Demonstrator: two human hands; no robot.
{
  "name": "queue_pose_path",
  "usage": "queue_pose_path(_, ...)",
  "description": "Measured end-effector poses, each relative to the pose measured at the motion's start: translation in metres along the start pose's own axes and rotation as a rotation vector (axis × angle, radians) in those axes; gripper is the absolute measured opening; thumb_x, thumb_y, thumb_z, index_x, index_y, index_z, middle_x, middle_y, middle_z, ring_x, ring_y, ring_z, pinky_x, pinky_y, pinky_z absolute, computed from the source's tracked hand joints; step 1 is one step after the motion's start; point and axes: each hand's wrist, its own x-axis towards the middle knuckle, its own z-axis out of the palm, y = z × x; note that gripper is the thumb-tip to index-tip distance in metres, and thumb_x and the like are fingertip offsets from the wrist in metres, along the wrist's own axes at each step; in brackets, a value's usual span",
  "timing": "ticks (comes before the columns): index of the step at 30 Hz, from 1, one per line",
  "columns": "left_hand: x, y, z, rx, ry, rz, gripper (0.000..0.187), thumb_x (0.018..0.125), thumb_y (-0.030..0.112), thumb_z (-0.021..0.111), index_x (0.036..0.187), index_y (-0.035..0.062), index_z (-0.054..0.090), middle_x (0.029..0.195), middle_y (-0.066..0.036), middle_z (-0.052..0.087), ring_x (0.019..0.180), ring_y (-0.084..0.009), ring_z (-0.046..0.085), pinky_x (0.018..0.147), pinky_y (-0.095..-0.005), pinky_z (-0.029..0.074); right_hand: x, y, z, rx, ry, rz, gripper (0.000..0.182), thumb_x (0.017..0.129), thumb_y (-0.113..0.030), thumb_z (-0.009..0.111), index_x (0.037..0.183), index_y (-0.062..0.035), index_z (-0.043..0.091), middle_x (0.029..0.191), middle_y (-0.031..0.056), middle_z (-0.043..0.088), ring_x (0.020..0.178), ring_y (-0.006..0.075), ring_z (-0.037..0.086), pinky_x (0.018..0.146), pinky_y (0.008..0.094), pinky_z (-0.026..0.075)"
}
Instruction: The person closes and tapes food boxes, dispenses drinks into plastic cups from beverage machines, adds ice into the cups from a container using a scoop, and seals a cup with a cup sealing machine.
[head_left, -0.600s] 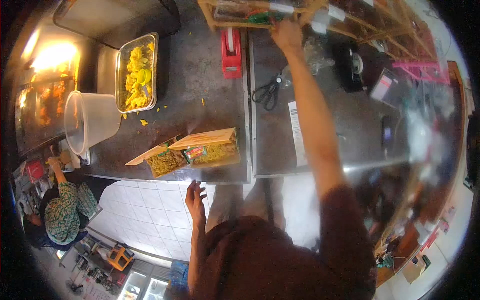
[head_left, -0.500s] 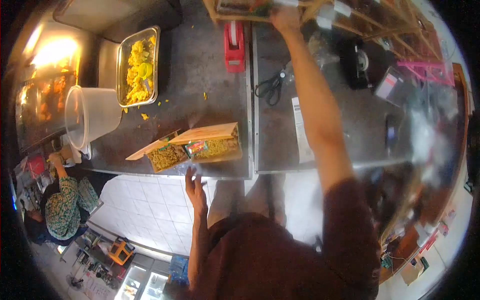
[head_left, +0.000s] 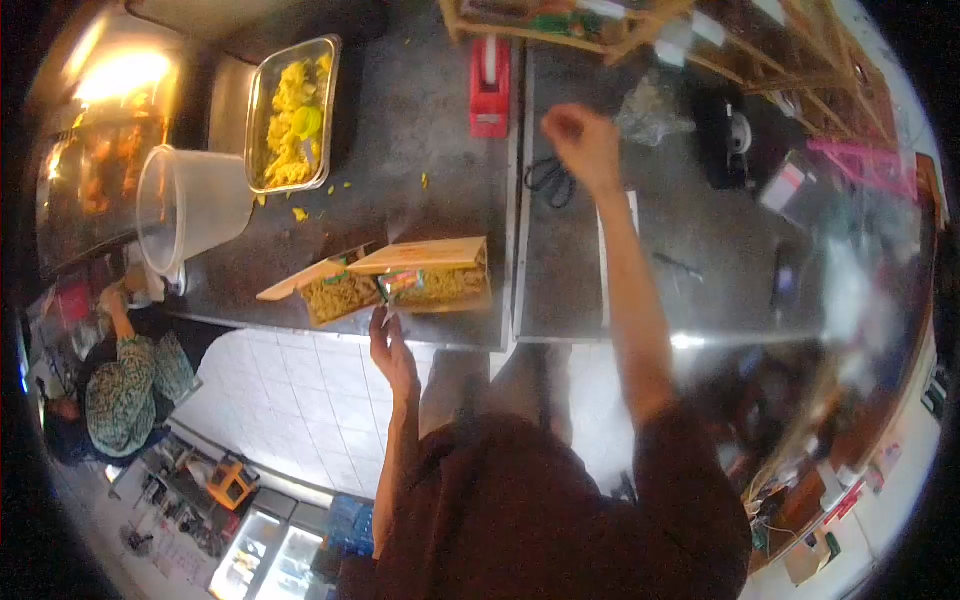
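Observation:
Two cardboard food boxes with raised lids, the left one (head_left: 340, 298) and the right one (head_left: 450, 287), stand side by side at the counter's front edge, filled with noodles. A small printed sachet (head_left: 403, 281) lies where the boxes meet. Just below it, my left hand (head_left: 395, 358) has its fingertips close together around a pale bit that is too small to name. Over the counter on the right hovers my right hand (head_left: 585, 148), its fingers curled closed; whatever is in them is hidden. Black-handled scissors (head_left: 550, 183) lie just left of that hand.
A metal tray (head_left: 332, 110) of yellow food and a clear plastic tub (head_left: 205, 205) stand at left. A red tape dispenser (head_left: 489, 100) is near the wooden rack (head_left: 640, 50). Another person (head_left: 122, 400) works at far left.
My right hand has come back from the wooden rack toward me and now hangs over the counter. My left hand has moved up to the sachet, its fingers closing from spread to together.

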Motion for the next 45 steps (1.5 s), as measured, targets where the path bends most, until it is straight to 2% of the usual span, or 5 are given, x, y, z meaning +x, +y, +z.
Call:
queue_pose_path(3,-0.003,0.015,0.003,-0.081,0.012,-0.068,0.047,0.100,0.026,0.059,0.136,-0.0027,0.052,0.130,-0.014,0.060,0.104,-0.0176,0.060,0.080,-0.0318,0.052,-0.104,-0.039,0.010,-0.079,-0.731,0.291,0.049,0.074,-0.043,0.085,0.103,-0.0056,0.072,0.092,0.0098,0.072,0.086,0.0194,0.069,0.077,0.0346,0.054)
queue_pose_path(10,0.013,-0.013,0.002,-0.027,-0.072,-0.023,0.046,0.095,0.028,0.065,0.129,-0.0021,0.057,0.110,-0.012,0.066,0.095,-0.0196,0.062,0.078,-0.0323,0.050,-0.232,-0.041,0.051,-0.143,-0.347,0.197,0.041,0.085,-0.014,0.071,0.122,0.0005,0.064,0.097,0.0186,0.070,0.087,0.0231,0.070,0.075,0.0402,0.054)
queue_pose_path(23,0.026,0.059,0.010,0.472,-0.200,0.381,0.054,0.088,0.025,0.072,0.132,-0.0014,0.055,0.117,-0.022,0.068,0.107,-0.0271,0.067,0.087,-0.0341,0.051,-0.235,-0.043,0.063,-0.230,-0.019,0.219,0.059,0.078,-0.038,0.078,0.124,-0.0049,0.063,0.101,0.0188,0.068,0.088,0.0325,0.067,0.077,0.0413,0.055)
queue_pose_path(33,0.101,0.080,0.025,0.311,-0.237,0.588,0.019,0.085,0.010,0.071,0.099,0.0012,0.063,0.067,-0.006,0.063,0.061,-0.0141,0.058,0.059,-0.0294,0.047,-0.158,-0.081,0.050,-0.361,-0.162,0.165,0.053,0.072,-0.025,0.081,0.116,-0.0120,0.055,0.112,0.0141,0.060,0.095,0.0370,0.064,0.077,0.0476,0.053)
queue_pose_path(45,0.099,0.086,0.045,0.168,-0.401,0.551,0.049,0.074,0.026,0.087,0.104,-0.0011,0.060,0.100,-0.014,0.070,0.088,-0.0226,0.069,0.077,-0.0330,0.053,-0.163,-0.086,0.095,-0.148,0.243,0.097,0.076,0.068,-0.023,0.085,0.129,-0.0026,0.045,0.113,0.0218,0.056,0.108,0.0416,0.055,0.092,0.0475,0.046)
